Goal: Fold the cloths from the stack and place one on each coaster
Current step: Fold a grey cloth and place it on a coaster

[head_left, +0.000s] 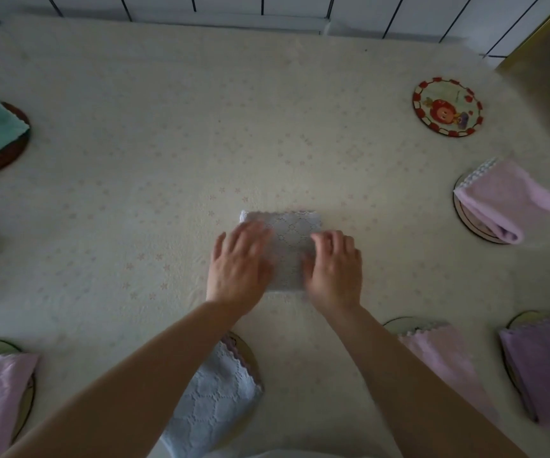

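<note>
Both hands [239, 267] [335, 269] flat on cloth [288, 239] (folded)

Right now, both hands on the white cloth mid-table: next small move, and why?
Probably pick up the folded white cloth and carry it to the bare coaster at far right. Left hand and right hand lie flat on it, it looks folded compact, and every other coaster in view already carries a cloth.
</note>
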